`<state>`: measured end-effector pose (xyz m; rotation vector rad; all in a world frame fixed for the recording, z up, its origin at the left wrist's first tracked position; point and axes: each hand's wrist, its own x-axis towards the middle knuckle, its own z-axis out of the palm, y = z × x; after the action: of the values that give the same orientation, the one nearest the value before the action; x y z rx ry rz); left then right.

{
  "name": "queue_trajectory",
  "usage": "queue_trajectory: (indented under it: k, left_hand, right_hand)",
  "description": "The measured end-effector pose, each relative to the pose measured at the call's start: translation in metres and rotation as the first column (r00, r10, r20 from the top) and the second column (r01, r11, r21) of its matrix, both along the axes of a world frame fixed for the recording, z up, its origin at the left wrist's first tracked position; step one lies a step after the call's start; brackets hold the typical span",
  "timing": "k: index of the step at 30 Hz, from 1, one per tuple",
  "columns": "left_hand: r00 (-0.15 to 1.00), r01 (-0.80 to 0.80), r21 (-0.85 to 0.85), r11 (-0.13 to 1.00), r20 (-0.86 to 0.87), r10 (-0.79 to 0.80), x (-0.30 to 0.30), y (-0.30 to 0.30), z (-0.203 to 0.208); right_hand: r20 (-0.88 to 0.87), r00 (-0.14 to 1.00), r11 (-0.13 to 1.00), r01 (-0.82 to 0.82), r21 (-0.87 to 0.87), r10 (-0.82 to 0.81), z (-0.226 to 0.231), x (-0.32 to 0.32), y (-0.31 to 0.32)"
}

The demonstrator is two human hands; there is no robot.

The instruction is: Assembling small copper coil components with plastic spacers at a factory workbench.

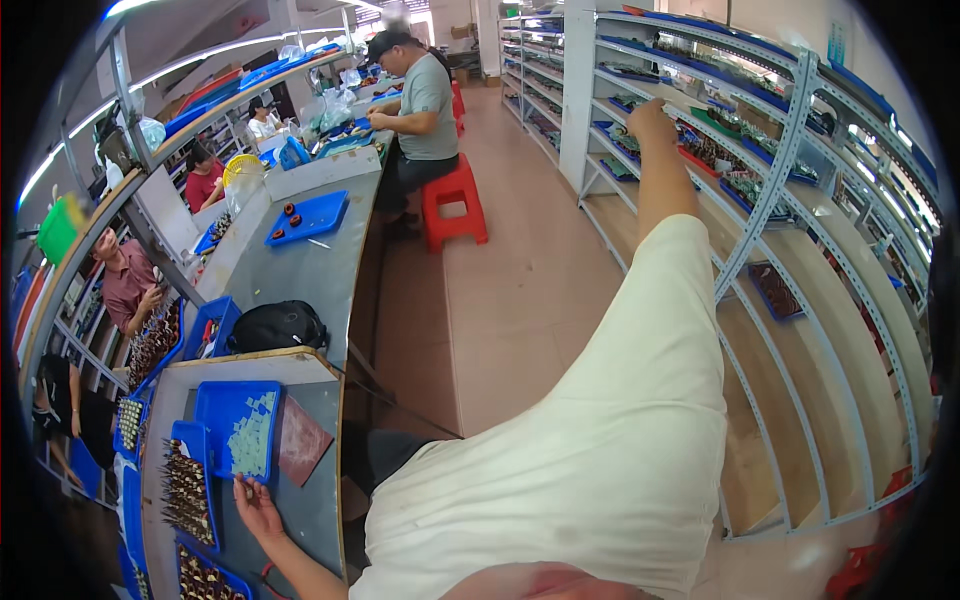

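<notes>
My left hand (259,509) is low over the grey workbench (315,275), palm up with loosely bent fingers apart and nothing visible in them. Its fingertips come close to the lower edge of a blue tray (209,408) that holds many small pale green flat pieces (252,436). Beside that tray lies a reddish-brown flat sheet (302,441). My right arm stretches out to the metal shelving rack, and my right hand (650,121) is at the front of an upper shelf, near trays of small parts. The fingers there are mostly hidden, so any hold cannot be made out.
Blue trays of dark-tipped parts (186,490) line the bench's left side. A black bag (278,327) and another blue tray (308,218) lie farther along. A person (425,100) sits on a red stool (453,204) by the aisle. The rack (785,170) has metal uprights.
</notes>
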<state>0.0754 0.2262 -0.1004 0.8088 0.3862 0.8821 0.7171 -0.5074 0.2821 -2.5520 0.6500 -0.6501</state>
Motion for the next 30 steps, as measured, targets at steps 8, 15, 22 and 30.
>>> queue_trajectory:
  k: [8, 15, 22, 30]
  left_hand:
    - [0.998, 0.007, 0.037, 0.999, -0.055, -0.005, 0.013, 0.004, -0.002]
    - [0.993, -0.049, 0.066, 0.997, -0.101, 0.055, 0.015, -0.006, 0.013]
    - [0.995, -0.083, 0.029, 0.996, -0.061, 0.084, 0.001, -0.011, 0.005]
    - [0.981, -0.18, 0.03, 0.983, -0.071, 0.181, -0.027, -0.011, -0.001]
  right_hand:
    - [0.075, 0.927, 0.93, -0.363, -0.057, 0.367, -0.096, 0.081, 0.081]
    - [-0.112, 0.514, 0.526, -0.821, 0.221, 0.85, -0.24, 0.025, 0.308]
    - [0.023, 0.451, 0.344, -0.711, 0.614, 0.892, -0.263, -0.033, 0.356]
    - [-0.161, 0.645, 0.634, -0.618, 0.465, 0.747, -0.173, 0.07, 0.218]
